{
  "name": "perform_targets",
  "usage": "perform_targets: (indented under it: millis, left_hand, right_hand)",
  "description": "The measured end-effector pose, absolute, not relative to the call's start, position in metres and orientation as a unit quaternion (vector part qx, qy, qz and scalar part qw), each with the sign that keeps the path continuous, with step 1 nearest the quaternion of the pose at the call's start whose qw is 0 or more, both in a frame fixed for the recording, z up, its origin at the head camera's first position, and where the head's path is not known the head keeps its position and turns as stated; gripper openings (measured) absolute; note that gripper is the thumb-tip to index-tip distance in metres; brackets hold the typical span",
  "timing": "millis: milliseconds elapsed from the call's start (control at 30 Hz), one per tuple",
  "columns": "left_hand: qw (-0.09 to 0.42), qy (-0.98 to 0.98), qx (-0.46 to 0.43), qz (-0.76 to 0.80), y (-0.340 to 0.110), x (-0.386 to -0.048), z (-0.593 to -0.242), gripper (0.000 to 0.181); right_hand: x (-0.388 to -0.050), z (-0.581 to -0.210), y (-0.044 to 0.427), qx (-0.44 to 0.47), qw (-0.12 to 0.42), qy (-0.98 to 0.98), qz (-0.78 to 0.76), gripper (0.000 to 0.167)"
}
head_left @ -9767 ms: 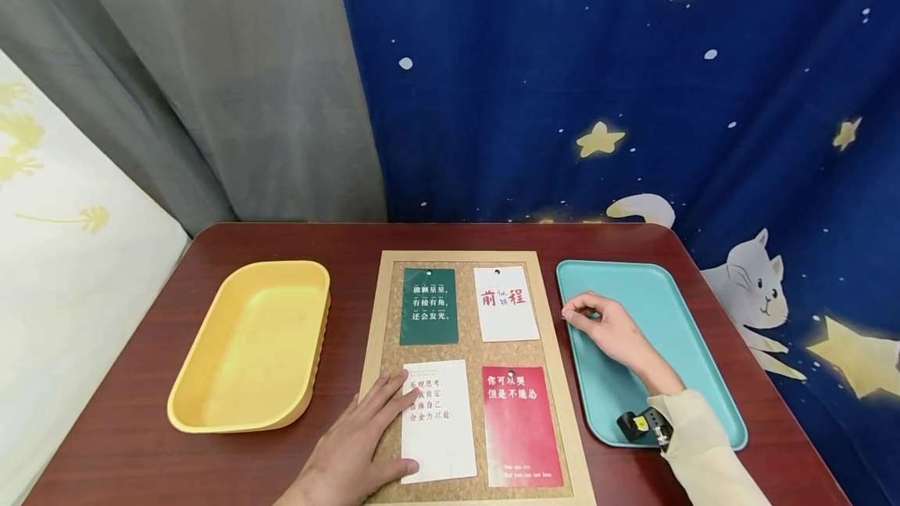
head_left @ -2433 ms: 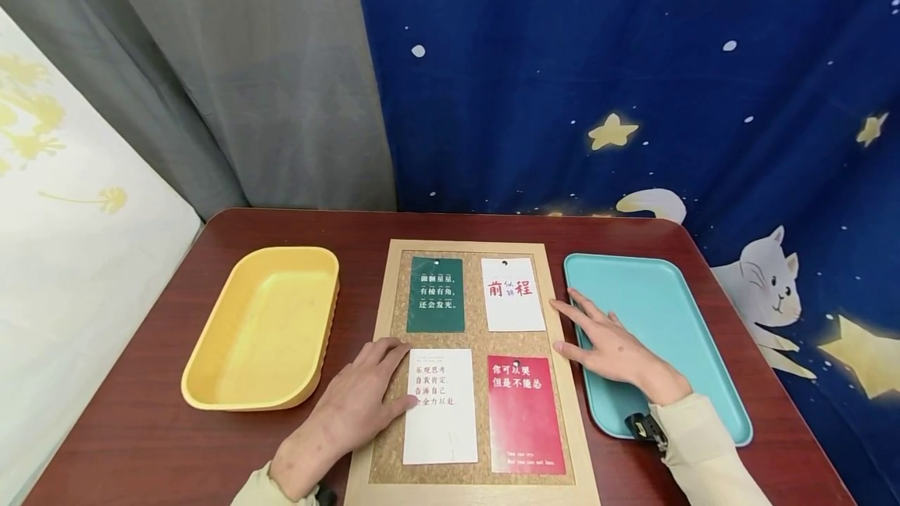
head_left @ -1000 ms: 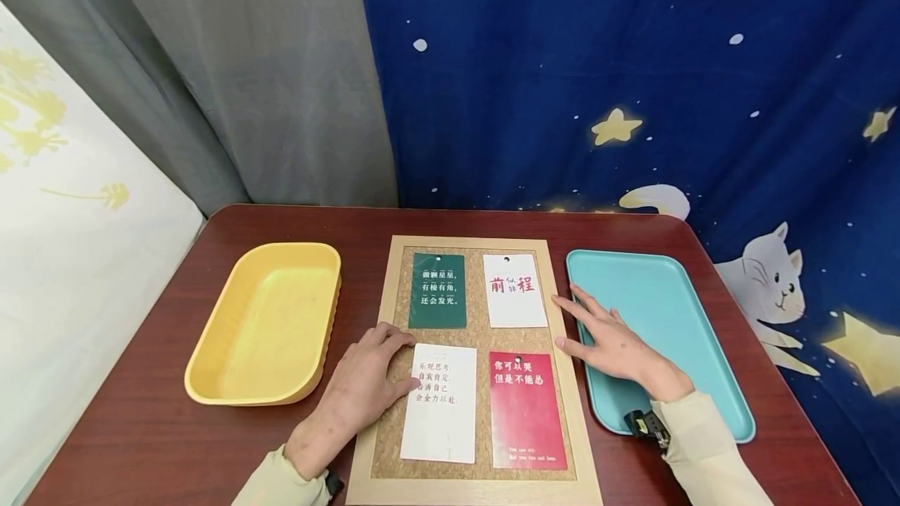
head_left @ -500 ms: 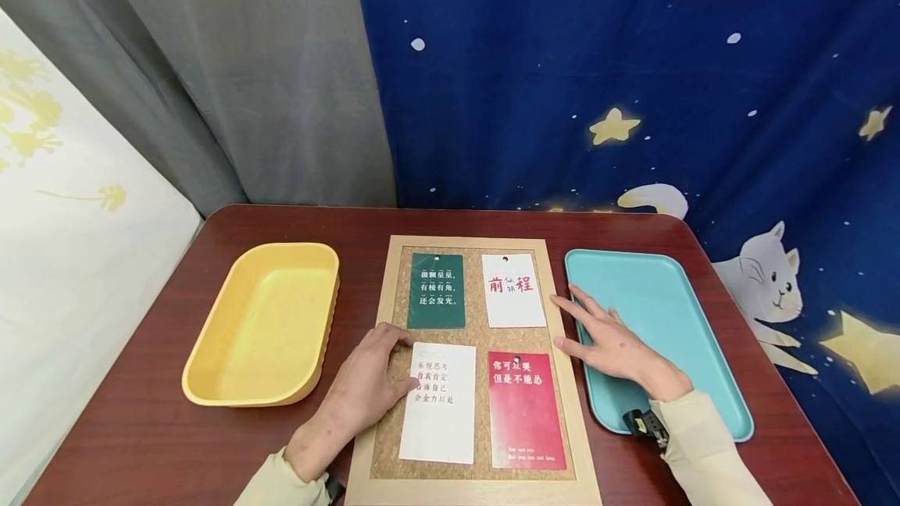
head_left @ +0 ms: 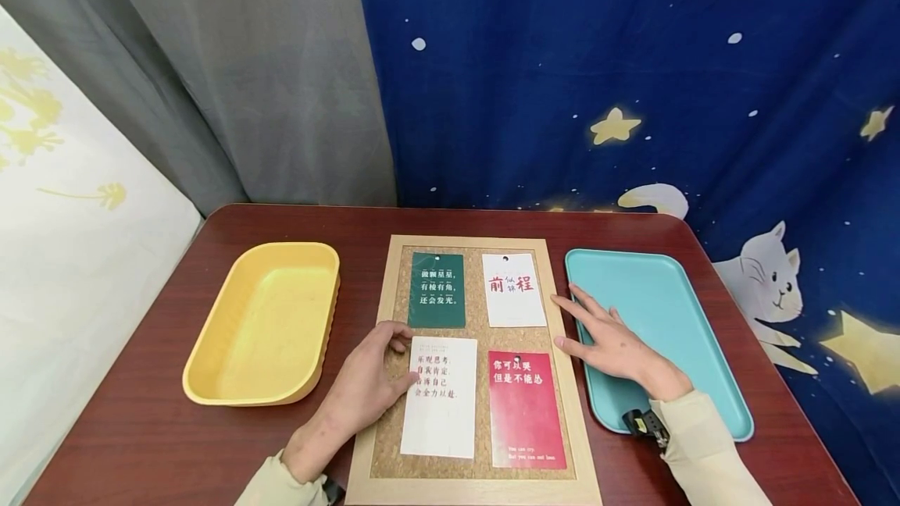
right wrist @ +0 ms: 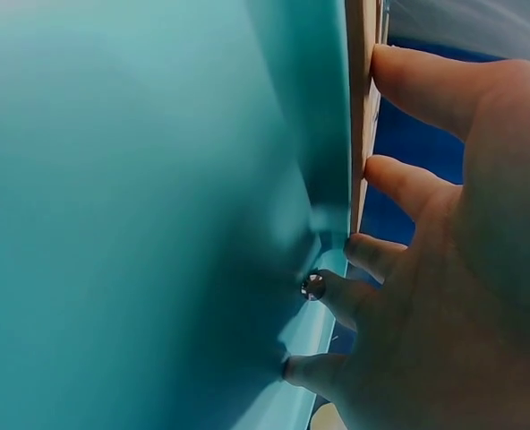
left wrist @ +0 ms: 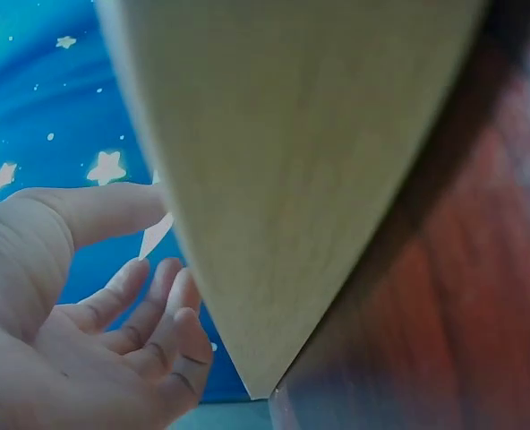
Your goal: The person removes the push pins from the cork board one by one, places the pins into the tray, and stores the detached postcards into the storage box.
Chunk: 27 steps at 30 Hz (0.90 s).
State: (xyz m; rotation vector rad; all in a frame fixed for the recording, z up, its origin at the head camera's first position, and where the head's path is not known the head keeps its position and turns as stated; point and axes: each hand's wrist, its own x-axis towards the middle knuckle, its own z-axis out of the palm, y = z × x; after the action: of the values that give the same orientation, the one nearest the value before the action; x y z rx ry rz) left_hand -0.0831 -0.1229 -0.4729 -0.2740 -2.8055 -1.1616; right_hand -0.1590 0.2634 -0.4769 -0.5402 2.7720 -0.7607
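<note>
Since the frame of half a second ago, we see that the lower white card [head_left: 439,420] has slid a little up the corkboard [head_left: 471,468], toward the green card [head_left: 437,315]. It lies in the board's lower left quarter, printed side up, its lines of red characters readable near the top. We see the left hand [head_left: 358,389] pinching its left edge: the thumb rests over the printed face, the other fingers bend near the upper left corner, and the left wrist view shows a white tip between thumb and fingers.

Beside it, to the right, lies the red card [head_left: 527,424], with the upper white card [head_left: 513,311] above that. The right hand [head_left: 622,346] reaches across the turquoise tray [head_left: 654,307], its grip spread and relaxed, thumb and index fingertips touching the board's wooden frame [head_left: 573,416]. At another of its fingertips we notice a small shiny round thing [right wrist: 313,287], too small to identify.

Well to the left of the board we find the yellow tray [head_left: 260,334], on the same dark red surface [head_left: 141,428]. Behind hang a grey curtain [head_left: 281,84] and a blue curtain [head_left: 492,100] with stars.
</note>
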Motion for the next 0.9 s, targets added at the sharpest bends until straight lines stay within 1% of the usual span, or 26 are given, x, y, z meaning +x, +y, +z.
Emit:
perform_targets:
  millis: [267, 467, 700, 900]
  left_hand:
    - [0.065, -0.877, -0.103, -0.465, -0.1253, -0.0831, -0.4722, 0.058]
    - [0.035, -0.851, -0.091, -0.516, -0.1264, -0.0833, -0.4696, 0.059]
    - [0.032, -0.843, -0.101, -0.528, -0.1282, -0.0823, -0.4705, 0.061]
    - [-0.002, -0.826, -0.083, -0.557, -0.1291, -0.0813, -0.4678, 0.059]
  right_hand:
    - [-0.1590, -0.4768, 0.2630, -0.184, 0.108, 0.941, -0.261, 0.072]
    - [-0.1584, -0.4752, 0.2634, -0.188, 0.108, 0.940, -0.263, 0.071]
    - [-0.1583, -0.4756, 0.2635, -0.189, 0.106, 0.940, -0.264, 0.071]
    - [-0.1579, -0.4761, 0.2632, -0.187, 0.108, 0.939, -0.268, 0.072]
